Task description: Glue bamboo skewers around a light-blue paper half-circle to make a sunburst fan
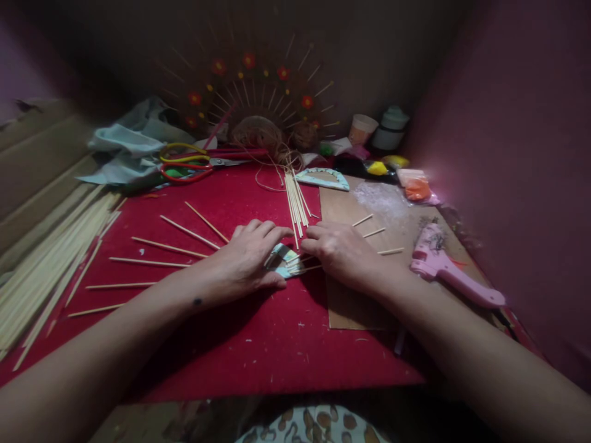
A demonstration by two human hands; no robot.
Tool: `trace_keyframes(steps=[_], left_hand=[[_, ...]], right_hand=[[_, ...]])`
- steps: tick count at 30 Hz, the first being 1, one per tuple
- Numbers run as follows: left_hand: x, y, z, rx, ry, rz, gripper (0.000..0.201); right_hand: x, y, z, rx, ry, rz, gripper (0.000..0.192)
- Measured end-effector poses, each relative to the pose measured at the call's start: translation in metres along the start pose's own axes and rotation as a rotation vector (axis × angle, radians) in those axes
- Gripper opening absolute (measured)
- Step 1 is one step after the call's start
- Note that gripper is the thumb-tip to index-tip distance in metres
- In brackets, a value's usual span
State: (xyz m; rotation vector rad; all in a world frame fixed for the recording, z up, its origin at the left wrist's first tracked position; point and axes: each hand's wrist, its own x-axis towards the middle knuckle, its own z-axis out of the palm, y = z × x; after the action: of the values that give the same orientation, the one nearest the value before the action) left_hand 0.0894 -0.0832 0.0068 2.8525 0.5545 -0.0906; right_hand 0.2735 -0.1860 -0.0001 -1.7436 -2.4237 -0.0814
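A pale blue patterned piece (281,261) lies at the middle of the red table, partly hidden by my left hand (253,252). That hand bends over it, thumb at the near edge and fingers at the far edge. Thin wooden sticks (170,249) fan out to the left from under my left hand and forearm. My right hand (339,249) is closed around thin sticks at the piece's right end; stick ends (390,251) stick out beyond it. Its fingertips are partly hidden. Just beyond both hands lies a bunch of loose sticks (295,200).
A pink glue gun (455,277) lies at right, beside a cardboard sheet (357,307). Scissors (184,166), cloth (133,138), twine (272,141) and a half-ring (323,177) lie at the back. A flowered stick fan (249,80) stands behind; long strips (50,258) lie at left.
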Motion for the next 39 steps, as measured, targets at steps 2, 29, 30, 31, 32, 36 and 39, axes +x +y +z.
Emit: trace_keyframes(steps=[2,29,30,31,32,36,39], left_hand=[[0.001,0.000,0.000,-0.008,0.008,0.014,0.062],[0.002,-0.017,0.017,0.011,0.131,0.084,0.060],[0.001,-0.017,0.017,0.011,0.128,0.080,0.061],[0.001,-0.016,0.016,0.012,0.125,0.074,0.061],[0.001,-0.015,0.015,0.013,0.121,0.066,0.062],[0.000,-0.010,0.010,0.010,0.101,0.047,0.065],[0.000,-0.004,0.006,0.005,0.055,0.001,0.065]], right_hand=[[0.000,-0.001,0.002,0.018,0.017,0.020,0.021],[0.001,-0.004,0.003,0.004,0.044,-0.023,0.020],[0.001,-0.004,0.004,0.004,0.044,-0.020,0.019],[0.000,-0.004,0.004,-0.001,0.045,-0.019,0.019],[-0.001,-0.005,0.004,-0.010,0.048,-0.022,0.018],[-0.005,-0.004,0.006,-0.063,0.111,-0.050,0.019],[-0.007,-0.003,0.008,-0.077,0.161,-0.073,0.021]])
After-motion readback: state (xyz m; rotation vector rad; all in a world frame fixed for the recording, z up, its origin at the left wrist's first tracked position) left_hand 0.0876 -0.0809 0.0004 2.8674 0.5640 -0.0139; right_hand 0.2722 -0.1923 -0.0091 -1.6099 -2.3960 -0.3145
